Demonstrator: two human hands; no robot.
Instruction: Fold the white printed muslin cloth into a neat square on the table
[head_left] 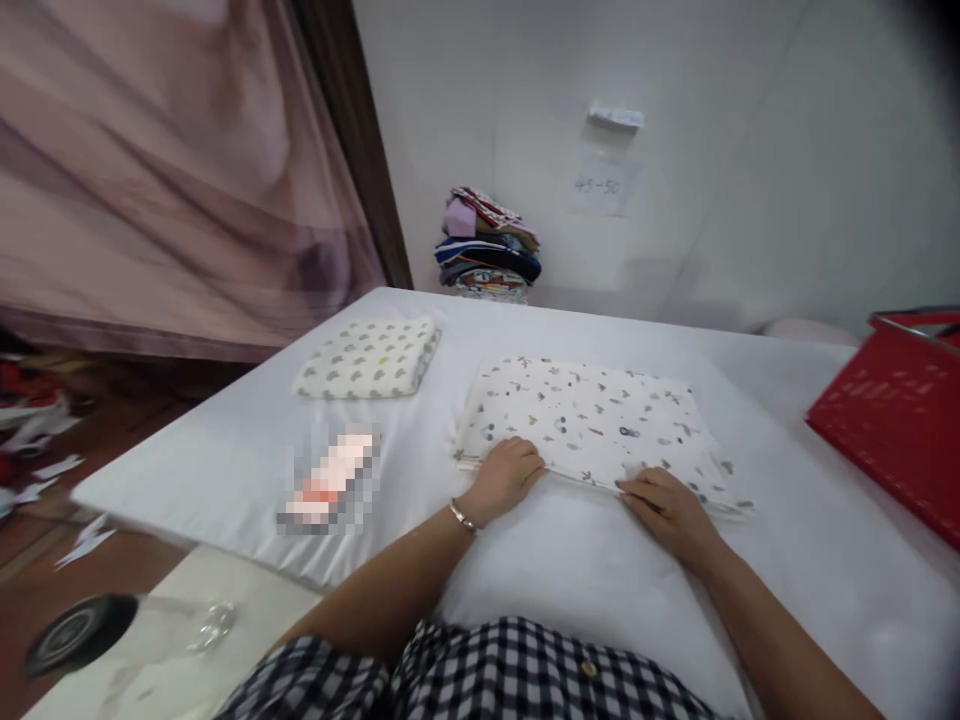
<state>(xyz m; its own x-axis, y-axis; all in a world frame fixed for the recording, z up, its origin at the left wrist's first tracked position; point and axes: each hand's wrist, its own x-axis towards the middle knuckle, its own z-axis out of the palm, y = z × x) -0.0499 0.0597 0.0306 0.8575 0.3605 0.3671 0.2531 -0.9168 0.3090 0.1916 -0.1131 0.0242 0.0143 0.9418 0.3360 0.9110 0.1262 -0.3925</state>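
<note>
A folded white cloth (585, 415) with a small grey and green print lies flat on the white-covered table (562, 560) in front of me. My left hand (508, 478) grips its near edge left of the middle, with the fingers curled over it. Farther right on the same edge, my right hand (664, 510) pinches the fabric between thumb and fingers. The undersides of both hands are hidden. A second folded cloth (371, 358), cream with grey motifs, rests at the back left, apart from my hands.
A blurred-out flat object (334, 480) lies left of my left arm. At the right edge stands a red bag or box (900, 420). Stacked folded fabrics (489, 240) sit behind the table by the wall. A pink curtain (172, 180) hangs left; a dark round object (82, 635) is lower left.
</note>
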